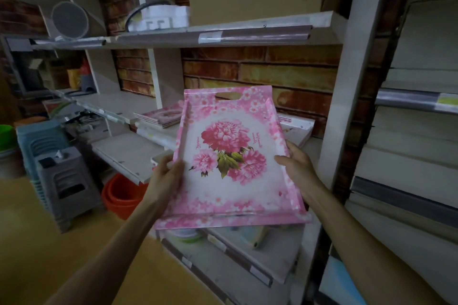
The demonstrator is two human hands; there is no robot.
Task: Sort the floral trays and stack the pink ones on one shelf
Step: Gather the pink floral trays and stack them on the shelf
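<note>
Pink tray [230,156] held at frame centre, tilted with its floral face to the camera, in front of the middle shelf [314,146]. Left hand [166,176] grips its left rim, right hand [296,163] its right rim, thumbs on the face, fingers curled behind the edges. Tray stack [161,116] on the shelf behind, centre-left; white tray [297,129] behind right; red basins [121,193] on the floor, lower left.
</note>
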